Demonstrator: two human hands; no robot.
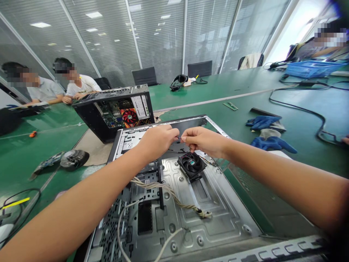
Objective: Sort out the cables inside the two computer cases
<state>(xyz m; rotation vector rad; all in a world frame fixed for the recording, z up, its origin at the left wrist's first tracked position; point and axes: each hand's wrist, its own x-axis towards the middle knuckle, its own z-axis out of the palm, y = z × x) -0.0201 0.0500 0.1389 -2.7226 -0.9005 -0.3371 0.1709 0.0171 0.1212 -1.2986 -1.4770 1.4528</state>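
Note:
Over the far part of an opened metal computer case [234, 214], my left hand [159, 140] and my right hand [205, 141] meet with their fingertips almost touching. Both are closed in a pinch on a thin dark wire [179, 138], of which only a short bit shows between them. Just below my right hand, a black cooling fan [192, 164] lies on the bare case floor, with thin coloured leads beside it. A twisted bundle of beige cables [174, 196] crosses the case nearer to me.
Behind the case stands a black computer tower [95, 120] with a red fan inside. Blue work gloves [268, 140] lie on the green table [196, 98] to the right, below a blue basket [313, 69]. Loose parts [73, 159] sit at left. Several people sit around the table.

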